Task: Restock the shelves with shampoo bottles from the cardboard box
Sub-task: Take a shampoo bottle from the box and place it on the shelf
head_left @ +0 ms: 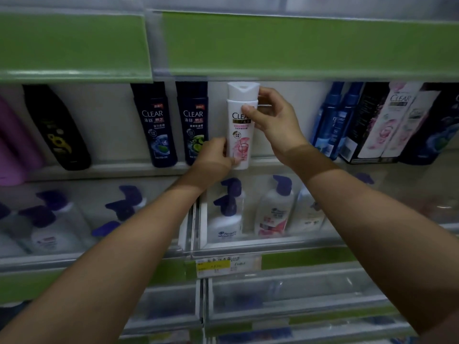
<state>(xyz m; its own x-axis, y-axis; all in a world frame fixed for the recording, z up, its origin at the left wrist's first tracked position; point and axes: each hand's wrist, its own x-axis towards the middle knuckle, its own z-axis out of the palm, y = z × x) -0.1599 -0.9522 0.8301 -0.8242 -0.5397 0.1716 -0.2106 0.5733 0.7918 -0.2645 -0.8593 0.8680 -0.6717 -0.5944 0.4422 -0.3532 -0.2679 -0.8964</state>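
Note:
A white Clear shampoo bottle with a pink flower label stands upright at the front of the middle shelf. My right hand grips its upper part, thumb across the label and fingers behind the neck. My left hand holds the bottle's lower left side near its base. Two dark blue Clear bottles stand just left of it. The cardboard box is out of view.
A black bottle and purple bottles stand further left. Blue bottles and boxed Clear packs fill the right. White pump bottles sit on the shelf below. A green shelf strip hangs overhead.

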